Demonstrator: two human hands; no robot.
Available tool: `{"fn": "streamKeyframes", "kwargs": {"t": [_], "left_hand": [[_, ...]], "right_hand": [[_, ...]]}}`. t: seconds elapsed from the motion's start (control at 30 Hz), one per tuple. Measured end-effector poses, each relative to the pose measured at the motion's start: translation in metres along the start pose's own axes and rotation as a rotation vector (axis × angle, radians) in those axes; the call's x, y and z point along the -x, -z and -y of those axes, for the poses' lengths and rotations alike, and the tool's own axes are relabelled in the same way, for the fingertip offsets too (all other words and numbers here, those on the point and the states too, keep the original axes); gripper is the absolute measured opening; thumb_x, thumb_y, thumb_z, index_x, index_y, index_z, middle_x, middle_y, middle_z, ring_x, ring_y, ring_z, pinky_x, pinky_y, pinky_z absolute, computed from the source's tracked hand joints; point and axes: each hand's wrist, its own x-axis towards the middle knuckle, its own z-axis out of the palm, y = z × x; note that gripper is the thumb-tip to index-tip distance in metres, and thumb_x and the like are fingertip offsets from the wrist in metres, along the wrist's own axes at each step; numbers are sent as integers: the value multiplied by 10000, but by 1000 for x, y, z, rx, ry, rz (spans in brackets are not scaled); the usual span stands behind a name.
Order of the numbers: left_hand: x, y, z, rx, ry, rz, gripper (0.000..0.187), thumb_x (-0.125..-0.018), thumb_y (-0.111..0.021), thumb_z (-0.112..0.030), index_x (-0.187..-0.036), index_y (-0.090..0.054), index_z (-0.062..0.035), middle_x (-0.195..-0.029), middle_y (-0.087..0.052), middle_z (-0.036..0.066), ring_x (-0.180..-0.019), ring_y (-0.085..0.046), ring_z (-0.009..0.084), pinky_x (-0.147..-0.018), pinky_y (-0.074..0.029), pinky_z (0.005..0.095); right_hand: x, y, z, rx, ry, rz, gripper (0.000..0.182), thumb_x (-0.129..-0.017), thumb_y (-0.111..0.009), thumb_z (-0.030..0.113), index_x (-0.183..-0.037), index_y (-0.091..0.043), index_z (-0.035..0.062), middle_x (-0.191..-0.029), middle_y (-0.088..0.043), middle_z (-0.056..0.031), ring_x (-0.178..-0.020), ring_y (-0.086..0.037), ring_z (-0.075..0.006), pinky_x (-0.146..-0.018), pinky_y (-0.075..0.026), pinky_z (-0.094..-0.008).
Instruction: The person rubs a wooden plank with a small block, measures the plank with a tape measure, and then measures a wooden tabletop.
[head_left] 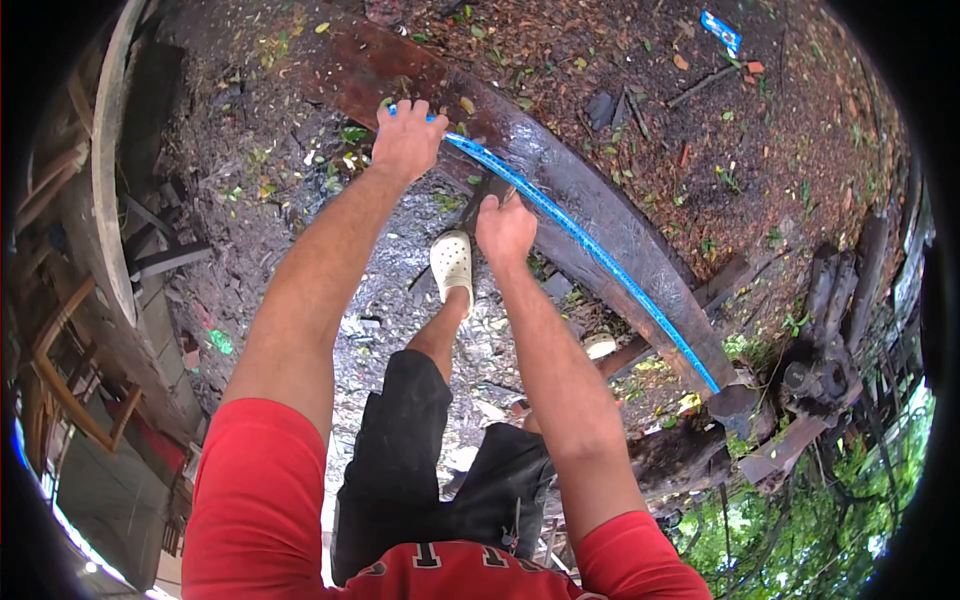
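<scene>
Lining up or marking seems in hand: left fingers clamp the blue strip, which runs past the right fingers along the plank beneath; these pinch a slim tool. The next move likely calls for a steady strip.

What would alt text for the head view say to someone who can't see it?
A person's left hand covers a long blue strip near one end, along a dark wooden plank, while the right hand holds something thin beside it. Leaf-strewn ground surrounds them.
</scene>
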Motion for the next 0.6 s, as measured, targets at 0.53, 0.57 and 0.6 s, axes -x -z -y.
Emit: {"fn": "streamKeyframes", "kwargs": {"t": [0.53,0.57,0.6], "left_hand": [[-3,-5,4,-3,-34,-77,224,-933,-570,-280,-1112,-677,-197,-1095,-594,79,-1104,-542,281,-926,-405,580],[-1,-5,3,-9,-36,-63,226,-931,-571,-280,-1111,-677,-195,-1093,-594,79,-1101,-543,280,-918,-408,573],[-2,-3,2,-16,-41,-52,228,-928,-572,-280,-1111,-676,-193,-1092,-595,80,-1097,-544,279,-910,-412,567]], "right_hand": [[-11,-6,30,178,-39,61,331,-866,-549,221,-994,-635,-72,-870,-679,-320,-834,-690,-448,-803,-549,-494],[-8,-10,29,180,-57,73,327,-864,-551,218,-1000,-636,-68,-880,-681,-318,-836,-692,-445,-802,-553,-488],[1,-12,32,151,-94,145,338,-866,-544,225,-1023,-640,-59,-909,-684,-314,-860,-688,-447,-824,-547,-486]]}}
